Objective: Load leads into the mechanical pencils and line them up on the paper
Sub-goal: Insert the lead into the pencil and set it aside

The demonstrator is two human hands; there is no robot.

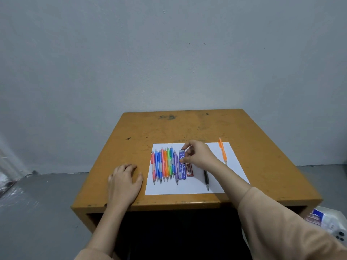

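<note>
While the left hand [124, 180] lies flat and released on the worn yellow-brown wooden desk [187, 126], the right hand [199, 156] pinches the purple rectangular lead case [182, 166] on the white paper sheet [187, 188]

A worn yellow-brown desk [187, 128] with dark scuffs near its far edge stands against a pale wall. A white paper [189, 188] lies on its near middle. The left hand [124, 182] rests flat, palm down, on the bare wood just left of the paper. An orange pencil [222, 151] lies at the paper's far right corner, partly over its edge. The desk's near edge is chipped and its underside is dark.
</note>
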